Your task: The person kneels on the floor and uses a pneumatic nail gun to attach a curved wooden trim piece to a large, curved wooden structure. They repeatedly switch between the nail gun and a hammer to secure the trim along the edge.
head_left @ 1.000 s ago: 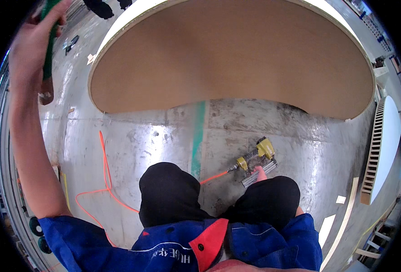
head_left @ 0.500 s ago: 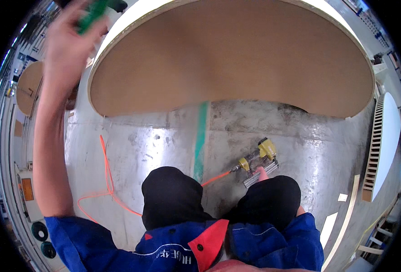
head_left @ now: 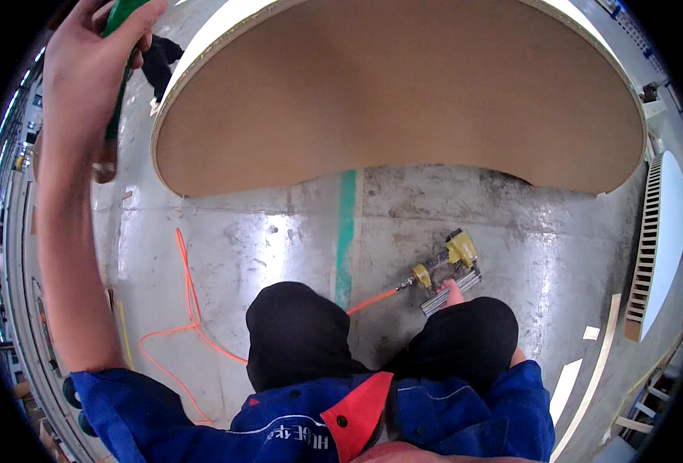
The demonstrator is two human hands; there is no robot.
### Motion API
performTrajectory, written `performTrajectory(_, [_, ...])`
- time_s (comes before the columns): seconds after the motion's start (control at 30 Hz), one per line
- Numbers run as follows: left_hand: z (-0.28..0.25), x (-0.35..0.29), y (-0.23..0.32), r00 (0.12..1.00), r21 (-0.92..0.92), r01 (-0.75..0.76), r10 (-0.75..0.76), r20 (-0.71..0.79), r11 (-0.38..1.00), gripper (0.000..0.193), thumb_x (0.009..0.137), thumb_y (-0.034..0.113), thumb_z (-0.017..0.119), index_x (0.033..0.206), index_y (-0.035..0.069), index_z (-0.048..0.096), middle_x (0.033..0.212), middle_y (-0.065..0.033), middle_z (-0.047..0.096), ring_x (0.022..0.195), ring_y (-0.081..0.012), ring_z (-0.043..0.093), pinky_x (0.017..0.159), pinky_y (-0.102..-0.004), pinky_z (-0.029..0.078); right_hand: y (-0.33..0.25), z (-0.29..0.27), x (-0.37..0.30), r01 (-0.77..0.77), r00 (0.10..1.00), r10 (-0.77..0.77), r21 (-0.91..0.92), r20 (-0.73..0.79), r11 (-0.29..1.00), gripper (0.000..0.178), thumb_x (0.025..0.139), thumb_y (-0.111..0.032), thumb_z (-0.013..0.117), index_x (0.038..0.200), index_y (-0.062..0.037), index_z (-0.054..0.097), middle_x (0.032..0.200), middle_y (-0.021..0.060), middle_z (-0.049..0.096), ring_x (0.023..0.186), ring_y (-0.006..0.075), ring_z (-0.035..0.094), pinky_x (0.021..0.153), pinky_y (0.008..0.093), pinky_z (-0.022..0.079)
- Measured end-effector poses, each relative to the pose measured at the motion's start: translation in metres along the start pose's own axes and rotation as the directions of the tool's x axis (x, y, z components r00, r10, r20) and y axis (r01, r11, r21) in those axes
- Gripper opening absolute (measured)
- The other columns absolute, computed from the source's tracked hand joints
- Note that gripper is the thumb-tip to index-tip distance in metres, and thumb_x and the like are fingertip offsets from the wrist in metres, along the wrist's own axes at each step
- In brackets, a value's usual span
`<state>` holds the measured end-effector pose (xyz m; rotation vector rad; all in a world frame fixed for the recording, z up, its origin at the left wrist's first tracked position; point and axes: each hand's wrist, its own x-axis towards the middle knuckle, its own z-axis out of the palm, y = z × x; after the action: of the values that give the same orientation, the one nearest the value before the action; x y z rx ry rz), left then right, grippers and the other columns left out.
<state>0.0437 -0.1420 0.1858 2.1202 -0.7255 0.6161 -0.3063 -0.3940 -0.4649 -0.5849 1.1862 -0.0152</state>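
My left hand (head_left: 94,65), raised at the upper left, is closed round a green-handled hammer (head_left: 116,116). The hammer's shaft runs down beside my wrist to a blurred metal head (head_left: 104,171). Low between my knees, my right hand (head_left: 454,292) grips a yellow nail gun (head_left: 460,248); my right knee hides most of that arm. An orange air hose (head_left: 372,301) is joined to the nail gun's rear. In front of me stands a large brown board panel (head_left: 403,92) with a rounded outline and a pale rim, touched by neither hand.
The hose lies in a loop (head_left: 191,293) on the grey floor to my left. A green stripe (head_left: 346,239) crosses the floor. At right are a slatted white curved piece (head_left: 657,247), a long thin strip (head_left: 596,378) and white scraps (head_left: 565,390). Another person's dark-clothed leg (head_left: 158,65) shows behind the panel.
My left hand has moved left with the hammer, and more of the hammer's shaft and head shows beside my wrist. The nail gun in my right hand has stayed nearly in place.
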Motion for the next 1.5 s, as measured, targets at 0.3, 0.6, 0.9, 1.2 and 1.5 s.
performTrajectory(0.3, [-0.008, -0.001, 0.006, 0.991, 0.127, -0.003, -0.015, 0.136, 0.992, 0.058, 0.080, -0.007, 0.063, 0.137, 0.000, 0.053, 0.093, -0.0069, 0.070, 0.068, -0.0078, 0.061, 0.060, -0.0209, 0.047, -0.007, 0.001, -0.021, 0.001, 1.000, -0.002, 0.032, 0.007, 0.999, 0.016, 0.076, -0.022, 0.068, 0.077, -0.0101, 0.057, 0.067, 0.0035, 0.056, 0.064, 0.0209, 0.057, 0.064, 0.0355, 0.050])
performTrajectory(0.6, [-0.009, -0.116, -0.094, 0.950, 0.048, -0.067, 0.049, 0.308, 0.997, 0.055, 0.085, 0.005, 0.067, 0.138, 0.007, 0.055, 0.130, -0.0146, 0.062, 0.114, -0.0216, 0.062, 0.104, -0.0350, 0.045, -0.018, 0.004, -0.042, 0.182, 0.952, -0.175, 0.004, -0.252, 0.983, 0.011, 0.073, -0.013, 0.065, 0.076, -0.0042, 0.058, 0.065, 0.0073, 0.056, 0.057, 0.0227, 0.057, 0.055, 0.0367, 0.047])
performTrajectory(0.9, [0.127, -0.517, -0.288, 0.582, 0.269, 0.583, -0.625, 0.521, 0.767, 0.040, 0.074, 0.018, 0.070, 0.111, 0.002, 0.067, 0.086, -0.0271, 0.066, 0.089, -0.0429, 0.066, 0.078, -0.0493, 0.052, -0.068, 0.024, -0.105, 0.151, 0.980, -0.180, -0.283, -0.080, 0.947, 0.010, 0.079, -0.012, 0.062, 0.076, -0.0054, 0.055, 0.063, 0.0074, 0.052, 0.054, 0.0216, 0.055, 0.051, 0.0373, 0.048])
performTrajectory(1.2, [0.116, -0.304, -0.149, 0.814, -0.583, 0.461, -0.058, 0.577, 0.669, 0.051, 0.089, 0.025, 0.070, 0.132, 0.003, 0.057, 0.121, -0.0123, 0.056, 0.114, -0.0231, 0.058, 0.101, -0.0364, 0.045, -0.153, 0.200, -0.232, 0.557, 0.778, -0.374, -0.277, 0.505, 0.783, 0.010, 0.082, -0.010, 0.062, 0.081, -0.0021, 0.056, 0.068, 0.0059, 0.055, 0.059, 0.0174, 0.055, 0.056, 0.0315, 0.047])
performTrajectory(1.5, [-0.025, -0.120, -0.056, 0.876, -0.743, 0.394, 0.025, 0.482, 0.541, 0.034, 0.097, 0.030, 0.056, 0.079, 0.002, 0.053, 0.064, -0.0043, 0.058, 0.049, -0.0098, 0.055, 0.048, -0.0235, 0.047, -0.168, 0.428, -0.368, 0.676, 0.340, -0.277, -0.029, 0.899, 0.736, 0.019, 0.091, -0.023, 0.066, 0.092, -0.0051, 0.059, 0.081, 0.0044, 0.058, 0.066, 0.0149, 0.058, 0.063, 0.0295, 0.048])
